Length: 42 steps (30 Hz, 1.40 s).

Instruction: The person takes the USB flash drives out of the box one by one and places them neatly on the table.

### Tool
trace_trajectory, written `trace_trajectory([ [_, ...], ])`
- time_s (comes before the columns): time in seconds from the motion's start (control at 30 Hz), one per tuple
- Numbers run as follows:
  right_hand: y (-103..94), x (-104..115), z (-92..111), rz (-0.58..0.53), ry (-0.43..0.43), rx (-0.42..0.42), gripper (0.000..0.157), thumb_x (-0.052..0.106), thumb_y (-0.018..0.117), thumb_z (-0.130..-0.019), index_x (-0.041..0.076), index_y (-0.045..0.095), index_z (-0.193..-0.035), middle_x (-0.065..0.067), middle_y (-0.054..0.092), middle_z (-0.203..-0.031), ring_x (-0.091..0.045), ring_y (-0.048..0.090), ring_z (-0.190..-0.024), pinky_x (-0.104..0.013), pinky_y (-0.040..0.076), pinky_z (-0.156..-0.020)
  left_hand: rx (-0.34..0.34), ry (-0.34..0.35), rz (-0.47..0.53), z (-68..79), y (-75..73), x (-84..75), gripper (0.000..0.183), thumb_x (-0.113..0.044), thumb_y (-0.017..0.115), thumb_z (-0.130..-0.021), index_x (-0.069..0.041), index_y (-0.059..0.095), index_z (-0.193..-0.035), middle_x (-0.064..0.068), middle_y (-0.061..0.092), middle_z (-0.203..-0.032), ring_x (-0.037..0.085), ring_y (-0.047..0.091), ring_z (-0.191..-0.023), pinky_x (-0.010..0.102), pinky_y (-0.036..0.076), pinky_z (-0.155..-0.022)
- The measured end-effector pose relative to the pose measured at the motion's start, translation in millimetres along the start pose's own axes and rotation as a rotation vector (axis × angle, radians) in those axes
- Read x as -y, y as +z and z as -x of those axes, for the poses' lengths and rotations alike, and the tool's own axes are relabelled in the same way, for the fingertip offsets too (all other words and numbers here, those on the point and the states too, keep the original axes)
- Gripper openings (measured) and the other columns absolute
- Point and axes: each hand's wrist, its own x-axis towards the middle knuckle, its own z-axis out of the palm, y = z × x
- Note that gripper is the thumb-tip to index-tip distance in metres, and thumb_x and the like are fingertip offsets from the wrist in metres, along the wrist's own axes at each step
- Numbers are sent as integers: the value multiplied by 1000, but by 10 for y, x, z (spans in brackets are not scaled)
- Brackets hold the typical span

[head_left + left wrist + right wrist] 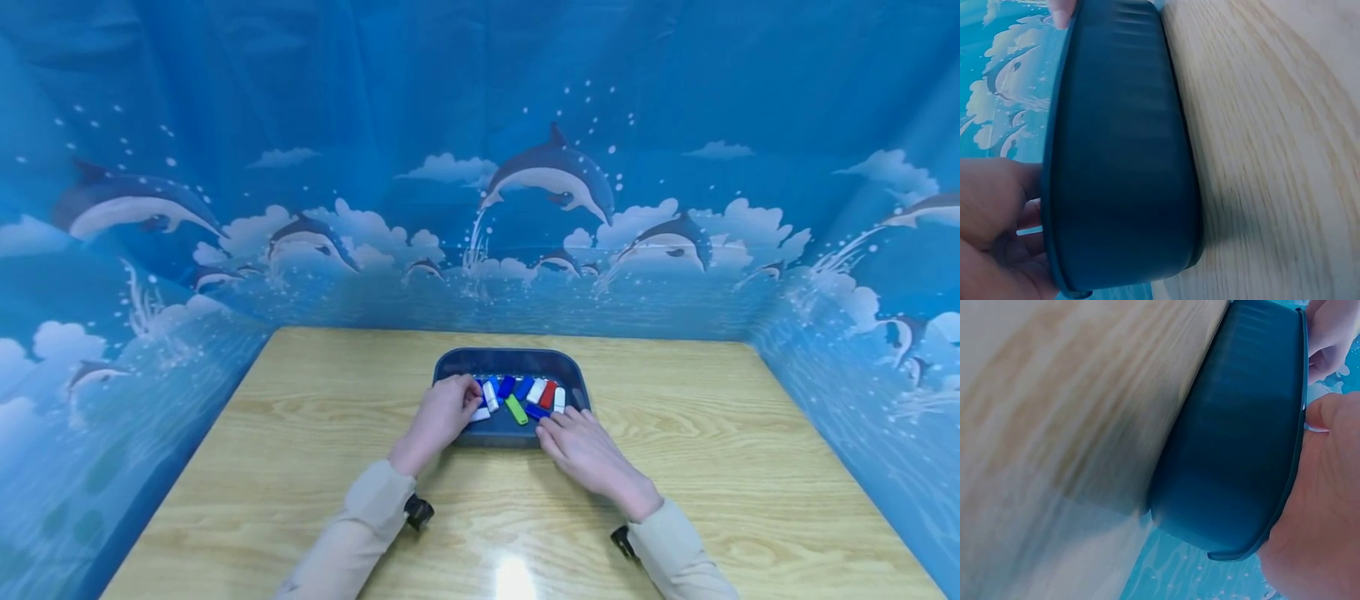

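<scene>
A dark blue plastic bin point(510, 439) holds several small sticks that look like USB flash drives. Among them are a lime green stick point(517, 410), a red one point(548, 394), a white one point(536, 391) and a blue one point(523, 388). My left hand point(444, 408) reaches over the left part of the rim, thumb and forefinger bent close together beside a white stick point(491, 396). Over the front right corner lies my right hand point(588, 450), its fingertips in the bin near a blue stick point(537, 412) and a white one. The bin's wall point(1122, 144) hides the fingertips in both wrist views.
The bin stands on a light wood-grain table point(337, 392), towards its back edge. A blue curtain point(420, 100) with dolphins and clouds rises behind the table and along both sides. A black strap device point(418, 511) sits at the left wrist, another point(622, 542) at the right.
</scene>
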Motion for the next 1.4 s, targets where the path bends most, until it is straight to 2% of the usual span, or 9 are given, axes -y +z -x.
trace_trajectory([
  [0.1, 6, 2, 0, -1, 5, 2, 45, 33, 42, -109, 3, 62, -136, -16, 62, -137, -37, 53, -129, -55, 38, -109, 15, 14, -27, -28, 47, 11, 5, -8, 76, -90, -7, 72, -93, 3, 68, -84, 16, 64, -78, 33, 56, -72],
  [0.27, 18, -1, 3, 4, 1, -8, 44, 32, 43, -109, 3, 63, -135, -16, 63, -136, -36, 54, -128, -55, 38, -108, 64, 33, -132, -70, 87, -3, 9, -12, 78, -88, -8, 71, -91, 3, 68, -84, 21, 66, -81, 38, 56, -74],
  [0.4, 18, -1, 3, 14, -6, -19, 44, 32, 43, -109, 4, 64, -134, -14, 65, -133, -34, 56, -124, -53, 41, -105, 107, -5, -182, -104, 104, -20, 13, -16, 80, -87, -7, 72, -92, 5, 70, -86, 22, 67, -82, 38, 56, -75],
  [0.67, 6, 5, 7, -2, 6, -11, 45, 32, 42, -109, 3, 63, -135, -17, 63, -136, -39, 52, -131, -57, 36, -111, 202, -82, -234, -153, 115, -48, 17, -20, 80, -88, -8, 69, -88, 2, 66, -82, 17, 61, -73, 32, 53, -65],
  [0.8, 13, 1, 9, 23, -26, -46, 42, 30, 44, -109, 2, 66, -132, -14, 67, -129, -33, 58, -118, -51, 44, -99, 200, -74, -244, -165, 128, -36, 16, -13, 78, -89, -10, 65, -80, -1, 60, -74, 14, 53, -66, 30, 47, -58],
  [0.93, 23, 0, 11, 40, -55, -75, 40, 28, 45, -109, 3, 67, -129, -13, 69, -123, -30, 59, -108, -47, 45, -89, 194, -66, -232, -171, 138, -22, 39, -3, 72, -89, -15, 46, -63, -3, 40, -63, 14, 37, -59, 28, 31, -51],
  [1.03, 26, 2, 13, 38, -54, -74, 40, 29, 44, -109, 3, 67, -129, -12, 69, -124, -30, 59, -109, -47, 45, -90, 200, -75, -228, -176, 146, -16, 47, -4, 72, -90, -17, 38, -60, -4, 33, -61, 13, 32, -58, 27, 26, -50],
  [1.27, 27, -1, 11, 21, -29, -48, 42, 30, 43, -109, 3, 66, -132, -13, 67, -128, -32, 58, -116, -52, 43, -100, 211, -85, -261, -188, 148, -24, 53, -9, 78, -88, -17, 34, -58, -4, 31, -59, 13, 31, -56, 27, 28, -49],
  [1.4, 21, 0, 10, 10, -28, -48, 43, 30, 43, -109, 3, 65, -132, -14, 67, -130, -34, 58, -119, -54, 42, -102, 221, -91, -274, -187, 146, -31, 48, -16, 84, -83, -16, 44, -56, -5, 38, -58, 13, 35, -56, 28, 35, -49],
])
